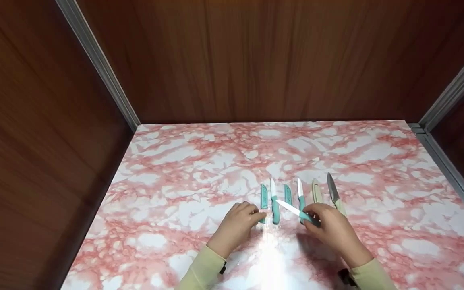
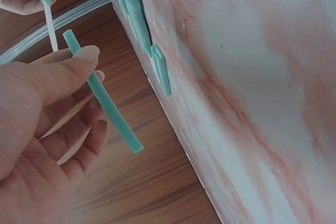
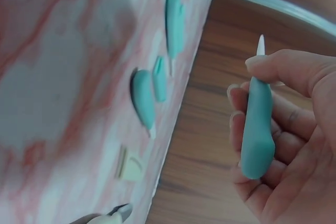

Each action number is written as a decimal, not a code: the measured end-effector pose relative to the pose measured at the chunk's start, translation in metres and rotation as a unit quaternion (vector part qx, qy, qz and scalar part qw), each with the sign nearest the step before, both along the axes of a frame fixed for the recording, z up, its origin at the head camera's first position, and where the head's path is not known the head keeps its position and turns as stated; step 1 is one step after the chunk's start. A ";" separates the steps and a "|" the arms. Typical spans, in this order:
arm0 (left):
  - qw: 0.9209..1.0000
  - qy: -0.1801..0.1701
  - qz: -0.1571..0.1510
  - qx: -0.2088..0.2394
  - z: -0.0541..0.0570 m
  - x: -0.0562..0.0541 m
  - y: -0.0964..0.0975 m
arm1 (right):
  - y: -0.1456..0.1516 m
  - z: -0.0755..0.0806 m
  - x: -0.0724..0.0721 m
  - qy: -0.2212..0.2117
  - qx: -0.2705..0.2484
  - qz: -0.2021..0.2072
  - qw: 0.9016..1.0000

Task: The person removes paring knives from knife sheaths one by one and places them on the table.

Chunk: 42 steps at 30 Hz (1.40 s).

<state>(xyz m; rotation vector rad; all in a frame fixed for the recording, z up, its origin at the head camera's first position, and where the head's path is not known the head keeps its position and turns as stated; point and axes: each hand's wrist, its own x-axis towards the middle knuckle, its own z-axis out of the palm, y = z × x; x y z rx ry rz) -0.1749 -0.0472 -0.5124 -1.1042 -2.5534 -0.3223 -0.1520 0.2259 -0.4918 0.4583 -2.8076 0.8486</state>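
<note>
My left hand (image 1: 236, 223) pinches a slim teal knife sheath (image 2: 113, 108) between thumb and fingers. In my right hand (image 1: 332, 225) is a knife (image 3: 257, 129) with a teal handle and white blade, its tip slanting left toward the left hand. Both hands are above the near side of the table. Just beyond them lies a row: a teal sheath (image 1: 264, 196), a teal-handled knife (image 1: 275, 211), a second teal sheath (image 1: 288, 197) and another teal-handled knife (image 1: 300, 193). A pale green sheath (image 1: 316, 192) and a dark-bladed knife (image 1: 332, 188) with a pale green handle end the row at right.
Red-and-white marbled tabletop (image 1: 199, 161) spreads around the row. Brown wood-grain panels (image 1: 232, 60) stand behind and at both sides, with grey metal rails (image 1: 103, 68) at the corners. Bright glare (image 1: 271, 257) falls on the near part of the table.
</note>
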 end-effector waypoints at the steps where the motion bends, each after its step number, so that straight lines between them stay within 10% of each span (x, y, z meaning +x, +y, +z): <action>1: 1.000 0.001 0.000 -0.002 0.000 0.000 -0.001 | -0.002 0.001 -0.001 0.002 -0.002 0.001 1.000; 42: 0.996 0.025 -0.036 -0.083 -0.007 -0.026 -0.027 | -0.091 -0.002 -0.029 -0.070 -0.056 -0.027 0.996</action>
